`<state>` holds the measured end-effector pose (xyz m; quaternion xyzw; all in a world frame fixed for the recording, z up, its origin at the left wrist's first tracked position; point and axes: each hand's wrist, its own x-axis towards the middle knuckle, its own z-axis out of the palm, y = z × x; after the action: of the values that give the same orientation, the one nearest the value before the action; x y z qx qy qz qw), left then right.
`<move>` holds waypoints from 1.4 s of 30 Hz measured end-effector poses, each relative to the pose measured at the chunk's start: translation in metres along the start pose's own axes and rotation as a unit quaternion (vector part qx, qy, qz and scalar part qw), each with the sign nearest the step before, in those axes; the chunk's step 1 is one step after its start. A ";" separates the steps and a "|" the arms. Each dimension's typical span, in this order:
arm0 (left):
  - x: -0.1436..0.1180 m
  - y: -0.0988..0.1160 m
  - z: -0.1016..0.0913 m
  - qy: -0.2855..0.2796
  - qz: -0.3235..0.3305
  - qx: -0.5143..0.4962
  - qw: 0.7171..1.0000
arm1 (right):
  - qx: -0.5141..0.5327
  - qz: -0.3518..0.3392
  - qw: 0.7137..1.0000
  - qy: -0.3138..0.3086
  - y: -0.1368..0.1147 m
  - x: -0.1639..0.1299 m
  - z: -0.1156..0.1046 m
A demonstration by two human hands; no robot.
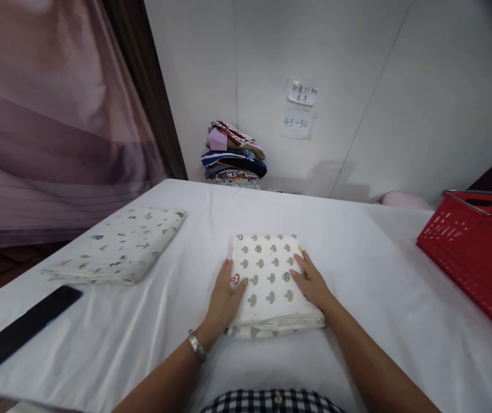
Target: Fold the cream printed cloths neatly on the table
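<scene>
At far left hangs a pink curtain (51, 115). Below it, a long black slab (22, 332) lies at the near left of the white-covered desk (198, 252). Just beyond that, a folded white cloth with small scattered prints (120, 246) lies flat.

Farther back, against the wall (349, 69), rises a pile of folded fabrics (235, 158).

The left hand (225, 293), with a bracelet (197, 346) at its wrist, rests along the left edge of the mushroom cloth (267, 275), thumb spread from the fingers and lying on top. The mushroom cloth is folded into a near-rectangle on the desk, in front of the person's checked shirt (267, 401). Two paper signs (302, 93) are stuck to the wall behind.

The right hand (313, 281) lies open on the right edge of the mushroom cloth, fingers loosely apart; neither hand is closed around it.

At far right stands a red basket (473, 252) with a metal handle (469, 202).
</scene>
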<state>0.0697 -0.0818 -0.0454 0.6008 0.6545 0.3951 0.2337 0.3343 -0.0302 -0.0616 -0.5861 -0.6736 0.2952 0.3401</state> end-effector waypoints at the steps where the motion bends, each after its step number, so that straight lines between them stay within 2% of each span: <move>1: -0.001 0.002 -0.001 -0.014 -0.035 -0.018 0.999 | 0.021 0.024 0.999 0.004 0.002 -0.003 -0.001; 4: -0.003 0.006 -0.001 -0.053 -0.084 -0.046 0.994 | 0.054 0.059 0.997 0.005 0.005 -0.009 -0.004; 8: 0.009 0.008 0.005 -0.035 -0.078 -0.064 0.994 | 0.114 0.053 0.992 0.008 0.000 0.000 -0.002; 14: 0.057 0.016 0.015 -0.025 -0.090 -0.045 0.995 | 0.143 0.030 0.982 0.120 0.005 0.047 -0.003; 16: 0.063 0.017 0.019 -0.024 -0.083 -0.053 0.995 | 0.140 0.046 0.984 0.103 0.011 0.056 -0.004; 20: 0.057 0.014 0.023 -0.020 -0.057 -0.103 0.993 | 0.102 0.047 0.991 0.067 0.020 0.054 -0.006; 24: 0.054 0.011 0.014 0.029 -0.043 -0.085 0.995 | 0.089 0.051 0.993 0.056 0.021 0.050 -0.008; 26: 0.056 0.010 0.010 0.036 -0.043 -0.058 0.997 | 0.047 0.044 0.997 0.050 0.017 0.051 -0.012; 30: 0.059 0.009 0.007 0.006 -0.044 -0.023 0.999 | -0.120 -0.018 0.991 0.053 -0.006 0.055 -0.020; 33: 0.058 0.012 0.009 -0.012 -0.048 -0.037 0.998 | -0.155 -0.076 0.985 0.005 -0.038 0.059 -0.014; 38: 0.050 0.018 0.006 -0.030 -0.037 -0.019 0.999 | -0.158 -0.167 0.970 -0.078 -0.088 0.072 0.025; 42: 0.036 0.019 -0.001 -0.038 -0.016 0.017 0.999 | -0.180 -0.164 0.962 -0.122 -0.115 0.091 0.056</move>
<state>0.0745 -0.0476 -0.0234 0.6081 0.6615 0.3574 0.2546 0.2139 0.0438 0.0068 -0.4784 -0.8390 0.1786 0.1880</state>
